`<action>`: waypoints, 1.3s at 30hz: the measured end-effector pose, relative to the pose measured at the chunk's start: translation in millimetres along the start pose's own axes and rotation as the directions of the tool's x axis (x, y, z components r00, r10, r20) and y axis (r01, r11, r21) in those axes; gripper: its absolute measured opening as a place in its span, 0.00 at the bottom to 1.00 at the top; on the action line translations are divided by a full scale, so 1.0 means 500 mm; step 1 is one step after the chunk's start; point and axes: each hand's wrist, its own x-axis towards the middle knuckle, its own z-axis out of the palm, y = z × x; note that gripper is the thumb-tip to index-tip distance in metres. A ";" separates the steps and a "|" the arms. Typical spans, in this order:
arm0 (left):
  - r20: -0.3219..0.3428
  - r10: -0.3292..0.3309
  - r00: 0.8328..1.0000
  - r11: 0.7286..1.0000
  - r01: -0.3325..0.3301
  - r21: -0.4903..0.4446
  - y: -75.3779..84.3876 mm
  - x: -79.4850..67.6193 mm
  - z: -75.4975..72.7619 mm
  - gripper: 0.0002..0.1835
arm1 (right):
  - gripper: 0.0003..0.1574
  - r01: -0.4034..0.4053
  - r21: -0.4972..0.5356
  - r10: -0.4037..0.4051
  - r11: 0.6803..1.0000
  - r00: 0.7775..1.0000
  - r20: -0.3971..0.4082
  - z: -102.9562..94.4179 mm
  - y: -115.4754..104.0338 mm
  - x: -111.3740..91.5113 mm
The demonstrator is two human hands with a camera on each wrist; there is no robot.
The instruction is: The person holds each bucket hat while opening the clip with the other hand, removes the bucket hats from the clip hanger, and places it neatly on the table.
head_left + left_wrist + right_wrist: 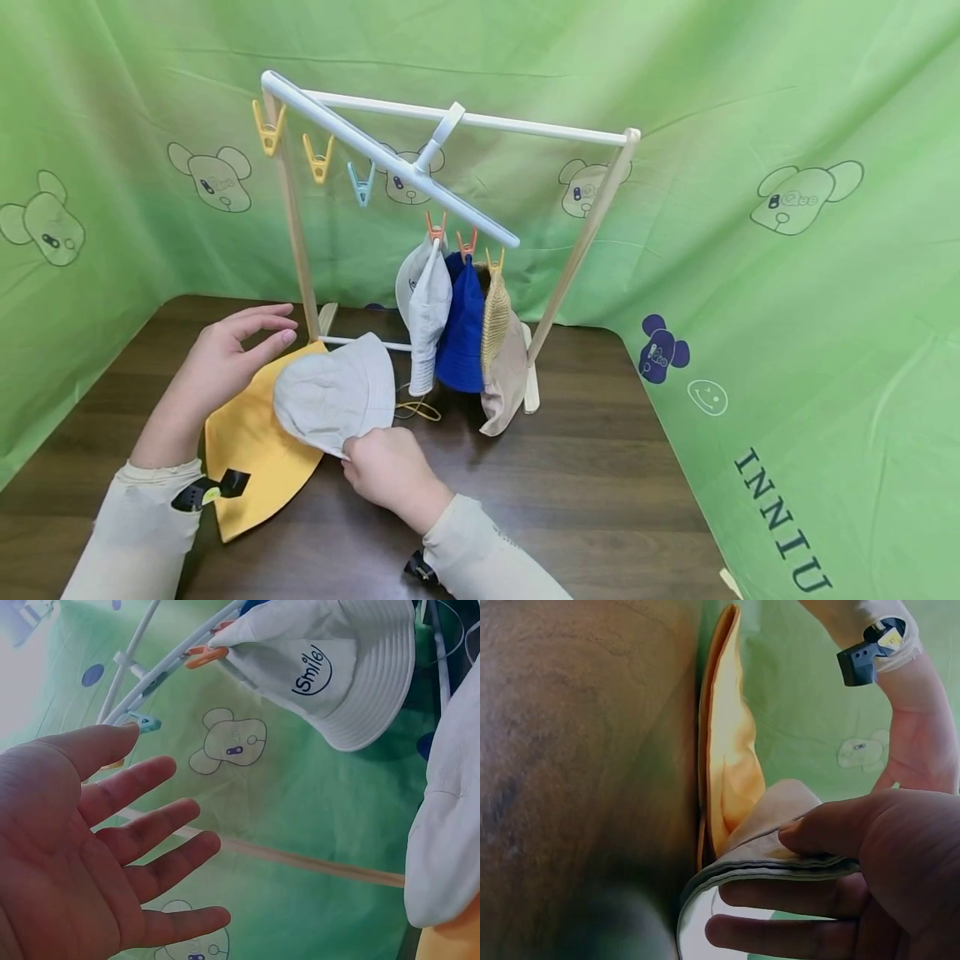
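Note:
My right hand (393, 477) pinches the brim of a light grey bucket hat (337, 392). In the right wrist view the thumb lies on one side of the folded brim (780, 862) and fingers lie on the other. A yellow bucket hat (255, 446) lies on the table, partly covered by the grey one. Over the yellow hat's far left side, my left hand (232, 358) holds nothing. Its fingers are spread in the left wrist view. From the hanger (390, 162), clips hold a white hat with "Smile" lettering (315, 671), a blue hat (461, 333) and a straw-and-beige hat (502, 358).
A wooden rack (592, 242) carries the slanted hanger. Two yellow clips and a blue clip (362, 183) hang from its left half with nothing in them. A thin yellow cord (420, 408) lies on the brown table (600, 492). Green printed cloth (750, 108) surrounds the table.

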 end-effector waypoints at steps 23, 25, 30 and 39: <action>0.023 0.008 1.000 1.000 -0.008 0.002 0.001 0.000 -0.003 0.17 | 0.26 0.107 0.018 -0.108 0.994 0.984 0.139 0.006 -0.020 -0.004; 0.024 0.008 1.000 1.000 -0.009 0.001 0.002 -0.001 -0.003 0.17 | 0.26 0.119 0.030 -0.122 0.992 0.984 0.131 0.004 -0.017 -0.009; 0.025 0.008 1.000 1.000 -0.008 0.005 0.004 -0.002 -0.003 0.17 | 0.23 0.169 0.069 -0.175 0.983 0.980 0.092 0.002 -0.005 -0.018; 0.044 0.011 0.999 1.000 -0.011 0.009 0.007 -0.002 0.003 0.17 | 0.19 0.219 0.069 -0.225 0.973 0.970 0.094 0.006 0.005 -0.026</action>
